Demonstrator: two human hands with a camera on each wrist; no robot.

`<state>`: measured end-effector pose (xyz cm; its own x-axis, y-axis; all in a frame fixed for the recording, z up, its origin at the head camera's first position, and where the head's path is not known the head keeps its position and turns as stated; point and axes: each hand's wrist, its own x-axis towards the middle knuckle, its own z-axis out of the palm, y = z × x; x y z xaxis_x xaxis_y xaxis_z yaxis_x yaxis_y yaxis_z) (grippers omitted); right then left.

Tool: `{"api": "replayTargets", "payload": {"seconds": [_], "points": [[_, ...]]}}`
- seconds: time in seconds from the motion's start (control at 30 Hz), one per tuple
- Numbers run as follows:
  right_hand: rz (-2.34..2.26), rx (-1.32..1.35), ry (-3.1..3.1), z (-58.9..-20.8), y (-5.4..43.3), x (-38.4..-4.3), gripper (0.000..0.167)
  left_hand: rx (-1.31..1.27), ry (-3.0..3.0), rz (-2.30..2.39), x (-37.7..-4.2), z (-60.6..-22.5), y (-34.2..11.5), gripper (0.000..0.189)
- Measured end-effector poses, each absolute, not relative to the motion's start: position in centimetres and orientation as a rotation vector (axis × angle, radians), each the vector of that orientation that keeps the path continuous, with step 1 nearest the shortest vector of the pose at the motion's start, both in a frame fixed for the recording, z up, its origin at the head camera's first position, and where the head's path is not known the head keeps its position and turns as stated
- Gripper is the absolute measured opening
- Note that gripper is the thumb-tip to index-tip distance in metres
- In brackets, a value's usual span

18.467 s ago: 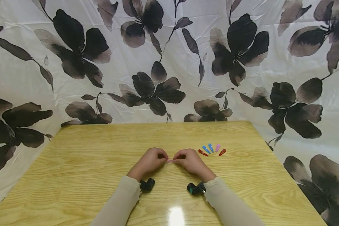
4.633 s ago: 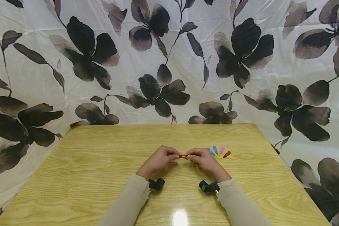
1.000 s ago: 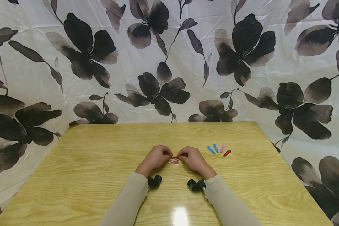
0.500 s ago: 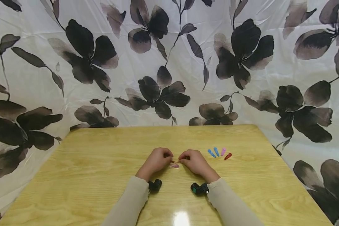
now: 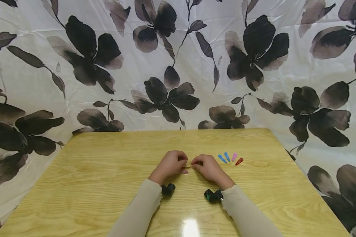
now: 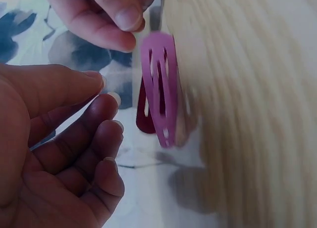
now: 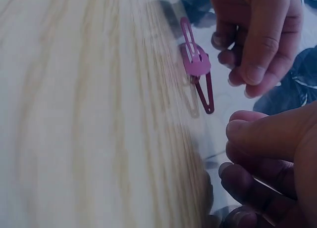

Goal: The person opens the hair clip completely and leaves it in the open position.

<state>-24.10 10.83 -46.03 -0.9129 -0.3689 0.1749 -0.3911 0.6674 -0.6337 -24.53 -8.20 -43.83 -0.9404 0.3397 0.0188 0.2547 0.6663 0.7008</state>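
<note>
"Between the left hand (image 5: 171, 164) and right hand (image 5: 208, 168), what's on the table (image 5: 101, 164)?"
"A pink clip (image 6: 171, 92), beside a red clip (image 6: 145, 124)."
"Are they gripped?"
"No, both hands are loosely curled and empty."

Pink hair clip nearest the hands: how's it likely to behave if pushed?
Likely light: the pink clip is thin, with long slots cut through it. Probably slides rather than rolls, since its body looks flat and tapered. A push may also shift the dark red clip right beside it; whether they touch is unclear.
</note>
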Motion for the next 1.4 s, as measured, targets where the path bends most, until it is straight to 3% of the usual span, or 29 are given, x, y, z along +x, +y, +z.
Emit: {"api": "replayTargets", "payload": {"seconds": [0.3,0.93,1.4], "points": [[1.08,0.669,-2.816,-45.5,11.9,-24.1,0.007,0.531,2.728,1.136,-24.9,-43.1,-6.2,0.013],[1.06,0.456,-2.793,-45.2,14.7,-23.4,0.01,0.728,2.85,0.907,-25.9,-43.5,-2.6,0.013],[0.974,0.313,-2.757,-45.3,16.2,-23.2,0.013,0.727,2.86,0.886,-26.7,-43.9,-0.6,0.014]]}}
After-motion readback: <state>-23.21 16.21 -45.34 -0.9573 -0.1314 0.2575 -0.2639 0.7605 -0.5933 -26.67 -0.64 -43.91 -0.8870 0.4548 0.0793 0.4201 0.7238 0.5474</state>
